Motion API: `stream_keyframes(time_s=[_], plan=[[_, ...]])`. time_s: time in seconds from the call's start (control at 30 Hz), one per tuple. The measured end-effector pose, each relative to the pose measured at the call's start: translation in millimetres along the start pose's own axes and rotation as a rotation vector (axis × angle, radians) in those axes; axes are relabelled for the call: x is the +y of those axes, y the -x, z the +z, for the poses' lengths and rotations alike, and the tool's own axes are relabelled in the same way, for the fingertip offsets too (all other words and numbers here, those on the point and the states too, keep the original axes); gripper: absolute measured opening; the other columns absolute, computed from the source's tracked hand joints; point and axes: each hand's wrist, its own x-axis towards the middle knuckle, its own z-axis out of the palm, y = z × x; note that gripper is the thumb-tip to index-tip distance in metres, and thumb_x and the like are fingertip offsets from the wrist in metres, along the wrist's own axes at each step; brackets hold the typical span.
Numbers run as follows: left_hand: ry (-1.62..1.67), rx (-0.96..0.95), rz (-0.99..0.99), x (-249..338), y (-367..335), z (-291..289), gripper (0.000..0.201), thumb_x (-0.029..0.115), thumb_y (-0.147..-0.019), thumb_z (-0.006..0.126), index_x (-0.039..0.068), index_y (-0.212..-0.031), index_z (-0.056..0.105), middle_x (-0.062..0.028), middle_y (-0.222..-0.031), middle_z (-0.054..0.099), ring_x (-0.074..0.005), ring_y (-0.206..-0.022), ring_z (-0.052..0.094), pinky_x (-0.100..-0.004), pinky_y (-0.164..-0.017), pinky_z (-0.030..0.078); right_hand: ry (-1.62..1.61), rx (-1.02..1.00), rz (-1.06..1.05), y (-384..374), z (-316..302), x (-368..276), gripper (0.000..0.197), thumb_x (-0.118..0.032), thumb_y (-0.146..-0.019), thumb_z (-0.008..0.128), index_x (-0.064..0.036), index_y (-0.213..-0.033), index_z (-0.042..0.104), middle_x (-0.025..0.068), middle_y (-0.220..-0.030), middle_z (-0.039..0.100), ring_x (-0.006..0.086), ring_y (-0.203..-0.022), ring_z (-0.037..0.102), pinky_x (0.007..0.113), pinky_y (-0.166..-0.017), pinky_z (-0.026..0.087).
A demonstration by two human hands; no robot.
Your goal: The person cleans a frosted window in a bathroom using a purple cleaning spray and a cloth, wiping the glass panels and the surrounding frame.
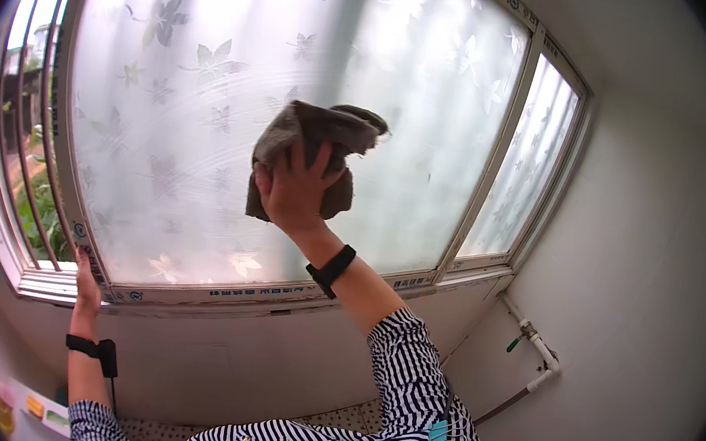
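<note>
A bunched grey-brown cloth lies against the large frosted window pane, which is patterned with leaves. My right hand presses over the cloth near the middle of the pane, fingers bent across it; a loose fold sticks out to the right. Down at the pane's lower left corner, my left hand rests against the window frame. It is seen edge-on with its fingers stretched upward along the frame. Faint streaks show on the glass left of the cloth.
Left of the pane the window stands open, with metal bars and greenery outside. A narrower frosted pane is on the right. A white pipe with a green-handled valve runs along the right wall. A white holder sits low at the left.
</note>
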Motion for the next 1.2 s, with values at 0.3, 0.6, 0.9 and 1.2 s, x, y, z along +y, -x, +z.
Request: stream_keyframes(time_s=[0.3, 0.6, 0.9, 1.2], plan=[[-0.081, 0.031, 0.017, 1, 6, 33, 0.061, 0.044, -0.094, 0.038, 0.003, -0.137, 0.025, -0.0065, -0.133, 0.039, -0.0198, -0.119, 0.038, -0.0307, -0.101, 0.028, -0.054, 0.212, -0.932, -218, 27, -145, 0.028, -0.046, -0.077, 0.051, -0.0269, -0.094, 0.063, -0.0099, -0.106, 0.055, 0.0229, -0.114, 0.039, 0.067, -0.097, 0.014], [-0.038, -0.088, -0.042, 17, 9, 20, 0.060, 0.045, -0.094, 0.034, 0.005, -0.138, 0.024, -0.0075, -0.133, 0.039, -0.0196, -0.120, 0.038, -0.0307, -0.101, 0.029, 0.269, 0.306, 0.097, -216, -50, 190, 0.060, -0.053, -0.085, 0.041, -0.0159, -0.132, 0.038, 0.0089, -0.136, 0.035, 0.0434, -0.125, 0.023, 0.067, -0.093, 0.023], [-0.247, 0.002, 0.111, 18, 9, 1, 0.044, 0.043, -0.097, 0.027, 0.010, -0.124, 0.039, -0.0038, -0.121, 0.043, -0.0139, -0.113, 0.036, -0.0297, -0.100, 0.025, 0.312, 0.156, 0.483, -139, -38, 133, 0.063, -0.056, -0.087, 0.034, -0.0091, -0.128, 0.041, 0.0121, -0.138, 0.030, 0.0466, -0.124, 0.019, 0.072, -0.088, 0.020], [-0.281, 0.057, 0.092, 29, 17, 15, 0.053, 0.048, -0.095, 0.029, 0.007, -0.128, 0.037, -0.0038, -0.123, 0.044, -0.0150, -0.115, 0.036, -0.0282, -0.100, 0.024, 0.044, 0.016, -0.910, -288, -1, -194, 0.042, -0.043, -0.083, 0.051, -0.0297, -0.123, 0.049, -0.0031, -0.128, 0.042, 0.0294, -0.127, 0.024, 0.068, -0.096, 0.016]])
